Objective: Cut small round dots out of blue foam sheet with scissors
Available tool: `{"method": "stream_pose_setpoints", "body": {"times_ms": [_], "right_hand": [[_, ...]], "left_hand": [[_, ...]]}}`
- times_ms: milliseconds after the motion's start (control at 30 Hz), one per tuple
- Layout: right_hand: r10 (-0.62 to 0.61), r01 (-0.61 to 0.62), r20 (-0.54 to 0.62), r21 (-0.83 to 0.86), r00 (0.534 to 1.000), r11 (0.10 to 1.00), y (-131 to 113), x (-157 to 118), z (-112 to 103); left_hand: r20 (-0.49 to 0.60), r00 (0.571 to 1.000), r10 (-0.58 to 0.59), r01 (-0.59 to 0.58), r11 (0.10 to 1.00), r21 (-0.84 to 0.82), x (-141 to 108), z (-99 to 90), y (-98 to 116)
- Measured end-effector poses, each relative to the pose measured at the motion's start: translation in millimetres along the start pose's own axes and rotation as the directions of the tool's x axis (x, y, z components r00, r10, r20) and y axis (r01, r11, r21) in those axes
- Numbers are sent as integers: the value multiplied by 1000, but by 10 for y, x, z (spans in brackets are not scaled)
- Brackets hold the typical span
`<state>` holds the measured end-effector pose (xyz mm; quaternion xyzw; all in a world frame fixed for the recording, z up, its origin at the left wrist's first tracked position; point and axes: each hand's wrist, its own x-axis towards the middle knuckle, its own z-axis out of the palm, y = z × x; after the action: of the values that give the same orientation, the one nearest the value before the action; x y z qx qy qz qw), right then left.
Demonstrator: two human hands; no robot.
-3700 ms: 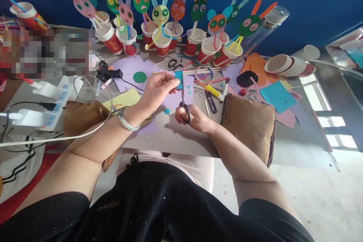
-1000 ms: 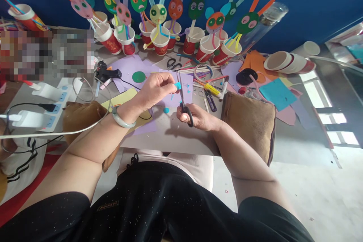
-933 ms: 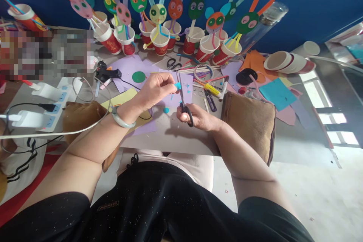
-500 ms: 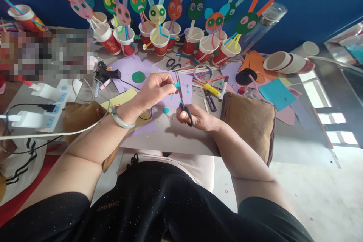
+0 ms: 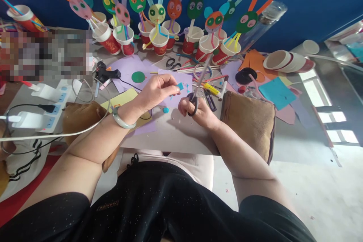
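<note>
Between the thumb and finger of my left hand [image 5: 159,90] is a small blue piece of paper [image 5: 180,86]. My right hand [image 5: 198,111] grips a pair of scissors [image 5: 200,81] by the black handles, the blades pointing up and away, apart from the paper. Small blue scraps [image 5: 187,88] lie on a purple sheet [image 5: 172,100] just behind my hands. A round blue piece [image 5: 166,110] rests on the table below my left fingers, and a green paper circle [image 5: 138,77] lies farther left.
Red paper cups [image 5: 160,41] with paper animal heads on straws line the back. A glue gun [image 5: 107,73] and a white power strip [image 5: 58,106] are on the left. On the right are a yellow glue stick [image 5: 212,90], a box cutter [image 5: 210,102] and a brown cushion [image 5: 249,121].
The scissors have swung to the right, away from the blue paper, and their blades now tilt rightward. My left hand has hardly moved and still pinches the paper.
</note>
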<state>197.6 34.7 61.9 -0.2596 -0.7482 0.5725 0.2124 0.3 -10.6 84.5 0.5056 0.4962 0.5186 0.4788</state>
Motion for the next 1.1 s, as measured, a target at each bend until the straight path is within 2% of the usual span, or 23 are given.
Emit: {"method": "stream_pose_setpoints", "body": {"times_ms": [100, 200, 433, 600, 700, 767, 833, 967, 1100], "right_hand": [[-19, 33, -227, 56, 974, 998, 31, 28, 3], [-38, 72, -355, 84, 934, 994, 104, 48, 0], [-51, 116, -486, 105, 873, 988, 224, 57, 23], [-41, 101, -500, 93, 865, 991, 186, 55, 12], [-20, 60, -418, 83, 908, 995, 143, 49, -27], [-5, 19, -277, 47, 961, 999, 115, 43, -60], [14, -14, -102, -4, 995, 1000, 91, 35, -84], [56, -41, 160, -92, 986, 995, 51, 19, -86], [95, -64, 238, -135, 967, 989, 21, 11, -67]], "left_hand": [[62, 998, -11, 10, 1000, 20, -3, 46, -30], [101, 994, -39, 39, 999, -3, -4, 87, -67], [87, 993, -73, 75, 997, -12, -11, 84, -112], [108, 990, -93, 94, 996, -1, -11, 81, -109], [107, 989, -104, 107, 994, -25, -17, 82, -85], [91, 991, -102, 105, 994, -31, -18, 69, -68], [62, 994, -90, 92, 996, -21, -10, 45, -53], [-4, 999, -36, 37, 999, 24, 20, -8, -24], [-41, 999, 36, -34, 998, 62, 39, -26, 7]]}}
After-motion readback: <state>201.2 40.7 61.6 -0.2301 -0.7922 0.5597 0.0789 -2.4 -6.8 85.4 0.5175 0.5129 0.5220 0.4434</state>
